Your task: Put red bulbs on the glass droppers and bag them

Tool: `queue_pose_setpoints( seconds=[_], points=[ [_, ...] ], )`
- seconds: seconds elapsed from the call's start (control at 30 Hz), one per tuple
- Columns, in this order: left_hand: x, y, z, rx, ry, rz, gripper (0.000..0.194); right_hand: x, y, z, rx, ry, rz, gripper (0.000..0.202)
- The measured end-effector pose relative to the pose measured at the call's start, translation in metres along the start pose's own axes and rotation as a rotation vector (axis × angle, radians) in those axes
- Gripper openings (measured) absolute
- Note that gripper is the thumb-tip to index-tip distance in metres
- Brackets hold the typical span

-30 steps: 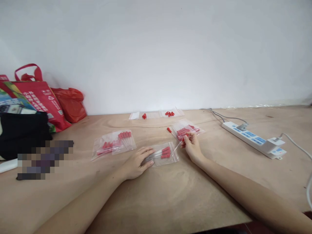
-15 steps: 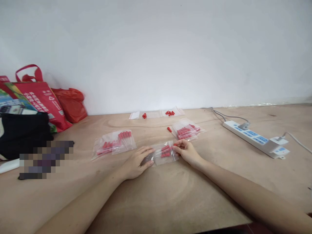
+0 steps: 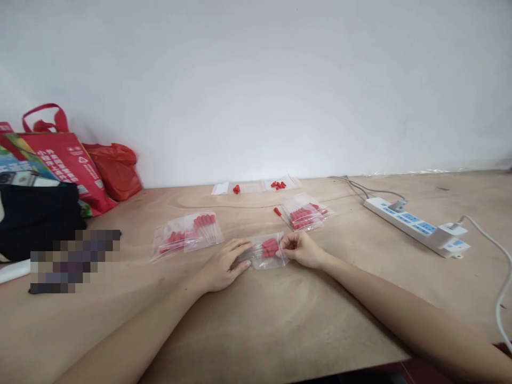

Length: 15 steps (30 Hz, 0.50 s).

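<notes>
A small clear zip bag [image 3: 258, 262] lies in front of me with several glass droppers inside, their red rubber bulbs [image 3: 270, 247] toward its right end. My left hand [image 3: 227, 264] holds the bag's left end, fingers over the top and thumb along the near edge. At the right end, my right hand [image 3: 301, 249] has thumb and fingers closed at the bag's mouth. Beyond my left hand lies a filled bag of droppers [image 3: 186, 233]. Behind my right hand is another filled bag [image 3: 304, 212], with a loose red bulb [image 3: 277, 212] beside it.
By the wall lie thin glass tubes [image 3: 251, 188] and red bulbs [image 3: 278, 185] on clear bags. A white power strip [image 3: 414, 224] with cables sits at the right. Red shopping bags [image 3: 72, 165] and a black cloth item [image 3: 40, 218] stand at the left.
The red-bulbed dropper pinched in my right hand has gone in among the others inside the bag. My right fingers are now closed at the bag's mouth. My left hand has barely moved.
</notes>
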<state>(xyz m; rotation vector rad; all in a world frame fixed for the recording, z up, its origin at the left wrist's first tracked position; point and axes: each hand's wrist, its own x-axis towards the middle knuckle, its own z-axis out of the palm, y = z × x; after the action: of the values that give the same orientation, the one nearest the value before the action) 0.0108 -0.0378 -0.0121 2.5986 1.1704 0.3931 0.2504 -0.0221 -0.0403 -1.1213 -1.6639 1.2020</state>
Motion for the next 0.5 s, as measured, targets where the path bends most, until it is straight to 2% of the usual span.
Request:
queue_pose_setpoints(
  seconds=[0.1, 0.27, 0.3, 0.4, 0.5],
  points=[
    [0.0, 0.0, 0.0, 0.01, -0.001, -0.005, 0.04, 0.0, -0.001, -0.004, -0.051, -0.102, 0.0, 0.022],
    [0.0, 0.001, -0.002, 0.032, -0.063, 0.033, 0.039, 0.015, -0.017, -0.028, -0.259, -0.2, 0.081, 0.008],
    [0.0, 0.001, -0.003, 0.036, -0.078, 0.038, 0.039, 0.022, -0.021, -0.032, -0.323, -0.147, 0.079, 0.007],
    [-0.001, 0.0, -0.004, 0.041, -0.112, 0.045, 0.038, 0.046, -0.029, -0.033, -0.648, 0.147, 0.119, 0.011],
    [-0.001, 0.0, -0.004, 0.043, -0.133, 0.03, 0.038, 0.071, -0.032, -0.02, -0.968, 0.236, 0.223, 0.025]
  ],
)
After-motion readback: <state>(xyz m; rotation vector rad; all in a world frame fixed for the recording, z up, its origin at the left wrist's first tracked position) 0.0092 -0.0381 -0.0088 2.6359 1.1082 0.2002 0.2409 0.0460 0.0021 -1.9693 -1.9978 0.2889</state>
